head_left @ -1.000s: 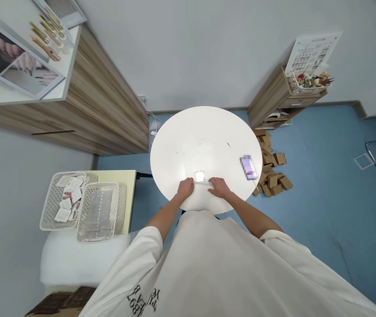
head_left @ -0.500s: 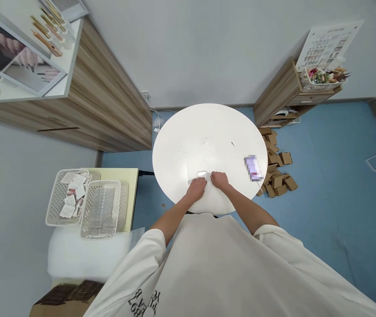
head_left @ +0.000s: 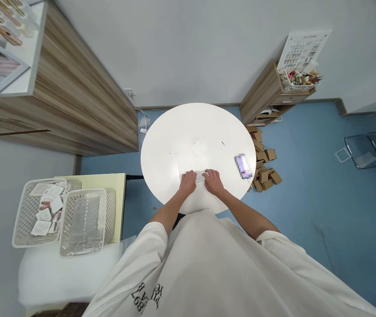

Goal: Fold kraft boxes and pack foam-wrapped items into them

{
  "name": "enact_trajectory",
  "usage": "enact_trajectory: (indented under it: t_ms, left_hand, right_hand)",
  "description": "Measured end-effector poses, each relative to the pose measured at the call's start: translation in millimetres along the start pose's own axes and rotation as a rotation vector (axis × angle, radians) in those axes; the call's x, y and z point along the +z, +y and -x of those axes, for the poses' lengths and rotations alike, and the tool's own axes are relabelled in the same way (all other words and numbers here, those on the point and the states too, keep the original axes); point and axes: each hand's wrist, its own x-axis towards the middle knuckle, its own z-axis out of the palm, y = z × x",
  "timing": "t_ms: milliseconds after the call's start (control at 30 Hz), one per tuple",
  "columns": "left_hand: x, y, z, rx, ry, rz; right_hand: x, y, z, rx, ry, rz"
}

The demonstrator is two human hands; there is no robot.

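On the round white table (head_left: 194,127), close to its front edge, a thin pale sheet, perhaps foam wrap, is folded around a small flat whitish item (head_left: 200,176). My left hand (head_left: 188,182) grips the left end of this folded sheet, fingers bent over it. At its right end my right hand (head_left: 213,181) has its fingers curled onto the sheet, thumb towards the middle. The wrapped item is too pale and small to identify. A blurred purple phone-like object (head_left: 243,166) lies to the right of my right hand, with a white cable.
To the left, a low yellow table (head_left: 119,193) bears a basket of cards (head_left: 22,220), a basket of clear sleeves (head_left: 104,207) and a stack of white foam sheets (head_left: 65,277). Small brown boxes (head_left: 267,174) lie on the floor at the right. Wooden cabinets (head_left: 85,88) stand behind.
My hands have gone from pinching the sheet's near edge to lying over the two ends of the folded sheet, covering more of the item. The whole view has shifted with my head.
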Motion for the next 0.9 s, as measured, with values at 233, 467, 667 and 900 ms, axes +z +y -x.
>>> enact_trajectory:
  t_ms: [233,467,667,900]
  left_hand:
    - [-13.9,-10,0,0.053,-0.14,0.078]
    - [-10.4,-10,24,0.123,-0.099,0.156]
    - [-16.3,-1,24,0.146,0.053,0.023]
    - [-1.2,2,19,0.163,0.127,-0.102]
  right_hand:
    - [11,-15,-4,-0.123,-0.134,-0.055]
    - [-5,-25,4,-0.028,-0.288,-0.179]
    - [-10,-22,-12,0.066,-0.309,-0.189]
    - [6,-18,-39,0.165,-0.227,-0.121]
